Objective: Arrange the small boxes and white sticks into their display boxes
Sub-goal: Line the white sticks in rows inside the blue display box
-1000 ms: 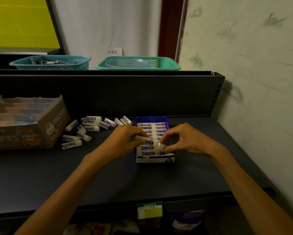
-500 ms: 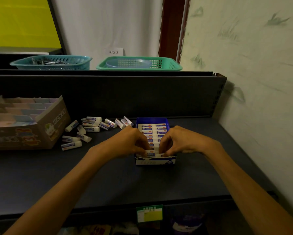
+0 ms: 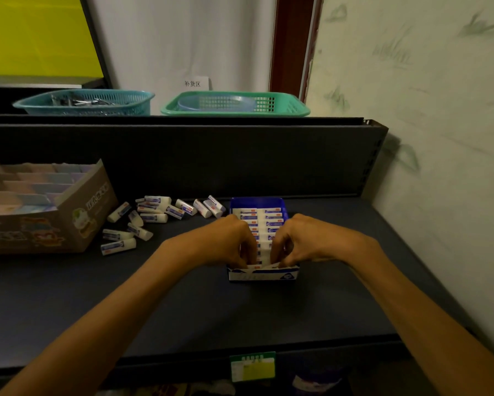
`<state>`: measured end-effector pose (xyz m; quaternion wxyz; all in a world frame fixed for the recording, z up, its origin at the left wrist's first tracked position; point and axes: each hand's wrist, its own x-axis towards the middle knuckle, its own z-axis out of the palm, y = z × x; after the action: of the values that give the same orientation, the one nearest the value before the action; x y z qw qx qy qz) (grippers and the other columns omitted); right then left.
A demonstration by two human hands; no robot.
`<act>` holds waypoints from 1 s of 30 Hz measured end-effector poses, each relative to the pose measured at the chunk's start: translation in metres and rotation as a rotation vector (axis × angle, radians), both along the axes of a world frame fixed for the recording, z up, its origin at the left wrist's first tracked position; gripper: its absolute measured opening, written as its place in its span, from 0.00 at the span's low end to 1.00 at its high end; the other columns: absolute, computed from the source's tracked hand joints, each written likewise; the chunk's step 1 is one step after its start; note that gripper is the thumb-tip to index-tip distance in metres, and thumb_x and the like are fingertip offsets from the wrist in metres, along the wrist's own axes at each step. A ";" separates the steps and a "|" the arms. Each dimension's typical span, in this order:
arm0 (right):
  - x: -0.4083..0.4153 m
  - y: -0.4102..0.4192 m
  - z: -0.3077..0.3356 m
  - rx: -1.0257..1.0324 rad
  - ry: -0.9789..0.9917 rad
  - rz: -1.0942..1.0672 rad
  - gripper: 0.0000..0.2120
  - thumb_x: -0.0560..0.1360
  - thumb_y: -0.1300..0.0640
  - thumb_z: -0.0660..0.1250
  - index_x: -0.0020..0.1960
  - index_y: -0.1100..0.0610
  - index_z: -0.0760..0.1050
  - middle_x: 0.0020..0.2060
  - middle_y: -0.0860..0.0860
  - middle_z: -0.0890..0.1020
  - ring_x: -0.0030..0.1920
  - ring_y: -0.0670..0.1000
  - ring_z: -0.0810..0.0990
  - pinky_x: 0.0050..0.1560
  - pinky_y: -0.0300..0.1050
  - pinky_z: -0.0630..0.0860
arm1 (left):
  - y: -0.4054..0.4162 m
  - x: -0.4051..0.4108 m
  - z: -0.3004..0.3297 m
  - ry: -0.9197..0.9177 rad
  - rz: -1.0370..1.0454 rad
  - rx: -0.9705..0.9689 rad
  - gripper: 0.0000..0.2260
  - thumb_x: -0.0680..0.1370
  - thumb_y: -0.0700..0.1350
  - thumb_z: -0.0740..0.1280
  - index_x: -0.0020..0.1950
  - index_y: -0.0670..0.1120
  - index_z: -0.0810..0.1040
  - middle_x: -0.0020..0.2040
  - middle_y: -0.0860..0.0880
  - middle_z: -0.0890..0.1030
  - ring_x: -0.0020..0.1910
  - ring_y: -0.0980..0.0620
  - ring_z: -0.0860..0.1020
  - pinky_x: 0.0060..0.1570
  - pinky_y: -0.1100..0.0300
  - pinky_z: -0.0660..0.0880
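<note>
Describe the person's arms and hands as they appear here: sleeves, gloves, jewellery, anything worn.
Both forearms are bare along all of their visible length; no sleeve shows in the picture. The left hand and the right hand wear no gloves. No watch, bracelet or ring is visible on either wrist or on the fingers that show. The dim light leaves finer marks impossible to tell.

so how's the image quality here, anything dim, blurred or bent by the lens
Head view: dim overall, the dark shelf underexposed; the loose white sticks and blue display box read clearly; print on the cardboard box is soft; the right wall smears toward the edge; wide-angle bending shows in the shelf's back panel; no glare.
</note>
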<state>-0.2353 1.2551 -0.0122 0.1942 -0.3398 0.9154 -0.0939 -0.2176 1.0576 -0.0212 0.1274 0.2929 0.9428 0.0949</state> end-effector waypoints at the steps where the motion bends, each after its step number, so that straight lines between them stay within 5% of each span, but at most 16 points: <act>1: 0.000 0.000 0.000 0.001 0.009 0.005 0.11 0.75 0.57 0.68 0.57 0.51 0.78 0.61 0.47 0.75 0.61 0.46 0.72 0.55 0.39 0.72 | 0.000 0.000 0.000 -0.005 -0.005 -0.002 0.11 0.75 0.44 0.68 0.58 0.50 0.78 0.60 0.53 0.76 0.60 0.58 0.73 0.51 0.68 0.69; 9: 0.003 0.008 -0.001 -0.074 -0.013 -0.006 0.10 0.75 0.56 0.68 0.56 0.50 0.78 0.61 0.46 0.76 0.60 0.43 0.72 0.56 0.38 0.72 | -0.001 -0.002 -0.001 -0.019 -0.013 -0.005 0.11 0.75 0.44 0.69 0.57 0.50 0.79 0.61 0.53 0.77 0.61 0.57 0.73 0.52 0.67 0.69; 23: 0.001 -0.008 -0.006 0.085 0.094 -0.010 0.12 0.75 0.56 0.68 0.58 0.52 0.77 0.63 0.48 0.74 0.65 0.49 0.70 0.61 0.44 0.70 | -0.001 -0.004 -0.004 0.009 -0.036 -0.036 0.09 0.75 0.45 0.68 0.55 0.50 0.79 0.59 0.53 0.77 0.60 0.57 0.74 0.56 0.65 0.69; 30: 0.001 0.001 0.000 -0.026 -0.035 -0.011 0.11 0.75 0.57 0.68 0.57 0.51 0.78 0.62 0.46 0.75 0.64 0.44 0.70 0.56 0.37 0.69 | -0.008 -0.002 -0.001 -0.043 -0.035 0.022 0.11 0.76 0.45 0.67 0.58 0.50 0.79 0.60 0.53 0.77 0.60 0.58 0.74 0.54 0.67 0.70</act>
<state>-0.2348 1.2564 -0.0123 0.2052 -0.3356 0.9125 -0.1126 -0.2193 1.0501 -0.0221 0.1457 0.3086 0.9336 0.1094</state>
